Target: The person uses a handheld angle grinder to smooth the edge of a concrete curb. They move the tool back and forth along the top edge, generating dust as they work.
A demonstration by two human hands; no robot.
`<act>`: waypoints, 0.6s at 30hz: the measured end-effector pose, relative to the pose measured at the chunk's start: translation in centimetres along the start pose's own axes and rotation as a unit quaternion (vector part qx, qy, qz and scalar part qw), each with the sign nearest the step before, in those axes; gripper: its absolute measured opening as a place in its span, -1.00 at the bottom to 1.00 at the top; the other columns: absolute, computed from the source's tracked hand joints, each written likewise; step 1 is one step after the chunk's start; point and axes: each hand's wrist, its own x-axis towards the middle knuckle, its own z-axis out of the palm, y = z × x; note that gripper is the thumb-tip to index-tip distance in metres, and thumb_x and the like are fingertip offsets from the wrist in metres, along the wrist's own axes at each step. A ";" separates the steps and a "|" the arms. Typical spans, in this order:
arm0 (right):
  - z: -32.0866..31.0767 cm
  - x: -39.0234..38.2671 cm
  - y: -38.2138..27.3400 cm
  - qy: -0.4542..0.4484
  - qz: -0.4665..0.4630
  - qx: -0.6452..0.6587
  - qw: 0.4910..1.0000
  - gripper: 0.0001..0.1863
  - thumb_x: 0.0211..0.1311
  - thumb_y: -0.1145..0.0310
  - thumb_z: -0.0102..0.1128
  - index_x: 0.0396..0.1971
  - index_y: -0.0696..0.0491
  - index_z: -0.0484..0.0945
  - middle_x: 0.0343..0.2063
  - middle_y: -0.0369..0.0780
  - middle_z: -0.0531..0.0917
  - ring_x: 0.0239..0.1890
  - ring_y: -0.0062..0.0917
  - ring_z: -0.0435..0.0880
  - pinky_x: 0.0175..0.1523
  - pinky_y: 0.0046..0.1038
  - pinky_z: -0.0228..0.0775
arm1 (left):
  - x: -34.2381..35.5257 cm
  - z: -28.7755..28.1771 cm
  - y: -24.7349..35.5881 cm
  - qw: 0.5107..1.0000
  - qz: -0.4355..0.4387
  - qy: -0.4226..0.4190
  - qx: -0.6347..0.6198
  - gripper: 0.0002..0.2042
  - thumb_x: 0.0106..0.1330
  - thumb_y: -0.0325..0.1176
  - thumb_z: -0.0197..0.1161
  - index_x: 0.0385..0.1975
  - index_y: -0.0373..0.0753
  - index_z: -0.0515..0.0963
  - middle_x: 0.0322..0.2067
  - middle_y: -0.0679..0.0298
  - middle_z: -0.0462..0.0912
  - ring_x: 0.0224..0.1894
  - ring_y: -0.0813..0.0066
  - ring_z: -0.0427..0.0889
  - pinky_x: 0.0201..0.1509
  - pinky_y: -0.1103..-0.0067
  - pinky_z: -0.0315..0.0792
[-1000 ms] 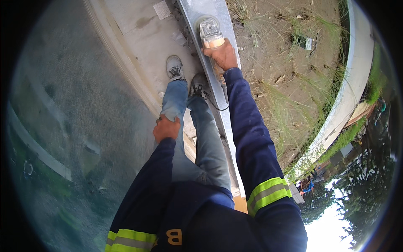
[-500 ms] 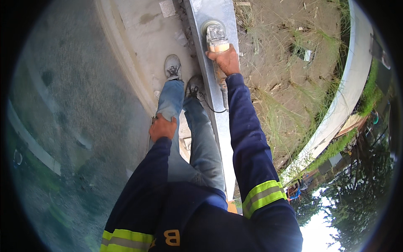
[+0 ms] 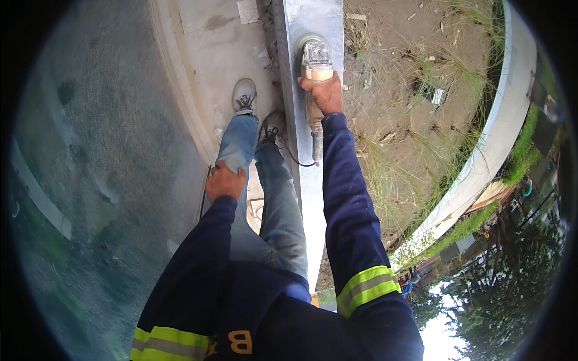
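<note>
My right hand (image 3: 325, 93) is closed round the body of a dusty angle grinder (image 3: 316, 60), whose round disc lies on the pale top of a long, narrow concrete ledge (image 3: 292, 21). A dark cable runs from the grinder's tail down and left beside the ledge. My left hand (image 3: 225, 179) grips my faded blue jeans (image 3: 236, 146) at the knee. My two dusty shoes (image 3: 244, 93) stand to the left of the ledge, the right one close against its side.
Left of my feet are a pale paved strip (image 3: 205, 42) and a grey surface (image 3: 108, 120). Right of the ledge lies a bed of soil and thin grass (image 3: 409, 156), bordered by a curved pale kerb (image 3: 500, 144), with trees (image 3: 494, 283) beyond.
The grinder and my right hand have moved down and slightly right in the picture, along the ledge. My left hand sits a little further left, still on the jeans.
</note>
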 end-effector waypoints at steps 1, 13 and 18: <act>0.0 0.1 -0.5 -0.001 0.001 0.012 1.000 -0.21 -0.15 0.11 0.71 -0.02 0.37 0.57 -0.14 0.07 0.79 -0.08 -0.21 0.81 0.07 -0.26 0.62 | 0.0 0.0 -0.1 1.000 -0.004 -0.003 0.004 -0.36 0.28 0.17 0.29 0.07 -0.34 0.55 -0.05 -0.12 0.76 -0.02 -0.07 0.80 0.15 0.19 0.61; 0.0 -0.5 -0.3 -0.012 0.002 -0.025 1.000 -0.21 -0.12 0.14 0.71 0.01 0.35 0.55 -0.14 0.02 0.80 -0.11 -0.27 0.80 0.06 -0.30 0.61 | 0.1 -0.2 -0.1 1.000 -0.001 -0.005 -0.007 -0.35 0.29 0.16 0.30 0.10 -0.35 0.55 -0.05 -0.11 0.76 -0.01 -0.06 0.79 0.15 0.20 0.61; -0.9 -0.8 0.4 -0.006 0.013 0.007 1.000 -0.24 -0.12 0.14 0.71 0.00 0.34 0.57 -0.15 0.00 0.80 -0.12 -0.29 0.81 0.04 -0.30 0.61 | 0.2 -0.2 -0.3 1.000 -0.006 -0.009 -0.012 -0.35 0.29 0.14 0.30 0.11 -0.36 0.55 -0.04 -0.11 0.76 0.00 -0.08 0.78 0.15 0.18 0.60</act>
